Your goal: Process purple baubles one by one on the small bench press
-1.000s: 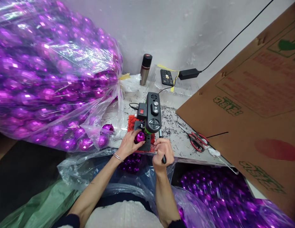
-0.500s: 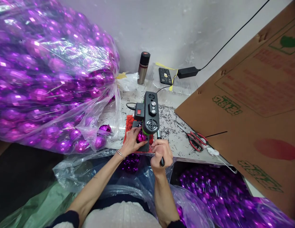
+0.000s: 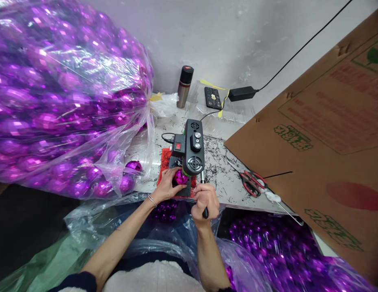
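Observation:
A small black bench press (image 3: 190, 148) with a red switch stands on a red mat (image 3: 165, 161) on the worktable. My left hand (image 3: 166, 185) is closed around a shiny purple bauble (image 3: 180, 177) and holds it under the machine's head. My right hand (image 3: 203, 199) is closed round the machine's black lever handle (image 3: 204, 194), which slopes down towards me at the right of the machine.
A huge clear bag of purple baubles (image 3: 63, 101) fills the left. More baubles lie in bags at the lower right (image 3: 268, 247) and below the table edge. Red scissors (image 3: 252, 181), a flask (image 3: 184, 86), a phone (image 3: 213, 97), a power brick (image 3: 243, 93) and a large cardboard sheet (image 3: 322, 134) are nearby.
Both hands stay on the bauble and the lever. The view has shifted slightly, and the lever hand sits a little lower and nearer to me.

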Motion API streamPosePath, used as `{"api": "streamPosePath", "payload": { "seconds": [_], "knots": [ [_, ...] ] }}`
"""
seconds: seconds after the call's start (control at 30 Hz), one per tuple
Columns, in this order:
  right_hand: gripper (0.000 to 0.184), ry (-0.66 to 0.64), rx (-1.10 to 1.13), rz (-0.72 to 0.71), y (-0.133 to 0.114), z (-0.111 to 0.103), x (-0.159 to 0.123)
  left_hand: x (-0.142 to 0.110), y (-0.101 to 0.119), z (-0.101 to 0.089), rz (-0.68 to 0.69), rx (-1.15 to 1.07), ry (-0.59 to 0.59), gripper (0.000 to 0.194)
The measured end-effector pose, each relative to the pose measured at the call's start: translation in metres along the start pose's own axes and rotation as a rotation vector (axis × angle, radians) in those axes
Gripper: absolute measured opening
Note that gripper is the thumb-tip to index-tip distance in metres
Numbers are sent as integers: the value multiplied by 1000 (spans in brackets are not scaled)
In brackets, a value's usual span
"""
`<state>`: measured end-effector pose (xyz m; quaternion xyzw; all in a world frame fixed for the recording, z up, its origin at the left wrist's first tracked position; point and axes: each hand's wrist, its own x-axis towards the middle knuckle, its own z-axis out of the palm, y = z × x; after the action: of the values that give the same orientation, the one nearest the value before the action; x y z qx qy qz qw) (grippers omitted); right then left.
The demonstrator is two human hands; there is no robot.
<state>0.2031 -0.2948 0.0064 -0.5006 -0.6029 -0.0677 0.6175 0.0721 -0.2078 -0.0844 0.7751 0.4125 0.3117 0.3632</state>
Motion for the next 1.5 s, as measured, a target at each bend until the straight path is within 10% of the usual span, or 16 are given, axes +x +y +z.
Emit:
{"api": "streamPosePath", "payload": {
  "seconds": [1.23,1.5],
  "knots": [
    [41,178,80,-27,17,16,-1,8,2,7,4,-46,21,72],
    [40,109,71,33,0,7,13,-44,14,-58,214,124,76,46]
  ]
}}
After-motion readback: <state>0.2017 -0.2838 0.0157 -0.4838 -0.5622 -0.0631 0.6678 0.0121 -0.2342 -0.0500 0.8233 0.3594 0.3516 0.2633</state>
